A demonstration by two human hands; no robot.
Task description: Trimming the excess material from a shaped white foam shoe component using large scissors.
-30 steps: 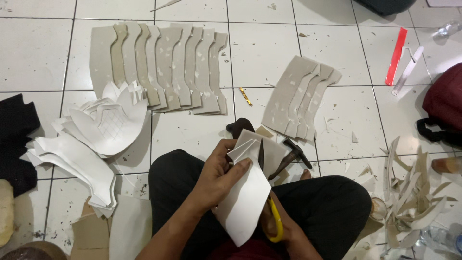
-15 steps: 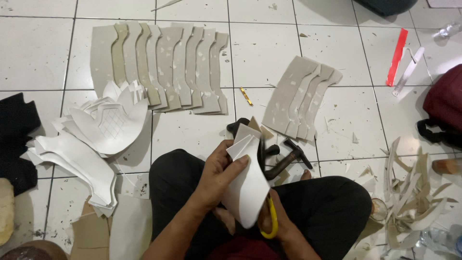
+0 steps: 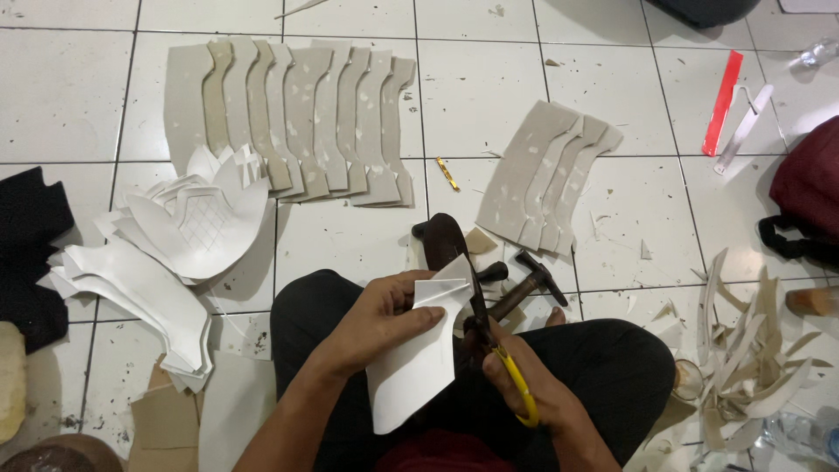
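I sit on a tiled floor with a white cut-out sheet piece [image 3: 418, 360] held over my lap. My left hand [image 3: 384, 315] grips its upper edge, thumb and fingers folded over it. My right hand [image 3: 516, 385] is closed on yellow-handled scissors [image 3: 511, 385], whose dark blades [image 3: 476, 301] meet the right edge of the sheet. Just beyond the blades lie a hammer [image 3: 524, 284] and a dark curved tool [image 3: 441, 240] on the floor.
A row of grey shaped pieces [image 3: 297, 122] lies ahead, a smaller stack [image 3: 551, 175] to the right. White cut pieces [image 3: 166, 253] pile at left, offcut strips [image 3: 752, 367] at right. A red ruler [image 3: 723, 100], a dark red bag [image 3: 808, 197] and a black cloth [image 3: 26, 253] sit at the edges.
The white piece has turned in my left hand and tilted back down, and the scissors have worked along its right edge. The piles on the floor have not moved.
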